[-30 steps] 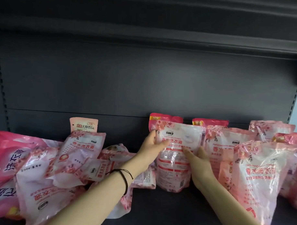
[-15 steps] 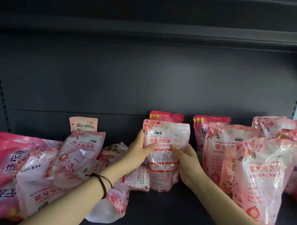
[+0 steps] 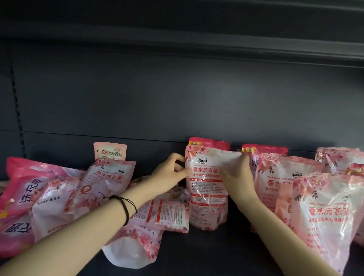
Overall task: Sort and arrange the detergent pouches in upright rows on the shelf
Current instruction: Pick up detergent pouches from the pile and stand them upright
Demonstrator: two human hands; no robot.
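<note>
A pale pink flowered detergent pouch (image 3: 207, 192) stands upright in the middle of the dark shelf (image 3: 203, 256). My left hand (image 3: 171, 174) pinches its upper left edge. My right hand (image 3: 237, 177) grips its upper right side, thumb on the front. Directly behind it stands a darker pink pouch (image 3: 207, 142) marked NEW. To the right, several pouches (image 3: 327, 215) stand upright in rows. To the left, several pouches (image 3: 51, 195) lie in a loose heap, some upside down.
A small pale sachet (image 3: 110, 154) leans against the back panel at left. One pouch (image 3: 136, 245) lies flat near the front edge, under my left forearm. The shelf above (image 3: 180, 38) overhangs. A strip of bare shelf floor shows in front of the held pouch.
Both hands have climbed from the pouch's middle to its top corners. The pouch stands a little straighter, and the view has shifted slightly.
</note>
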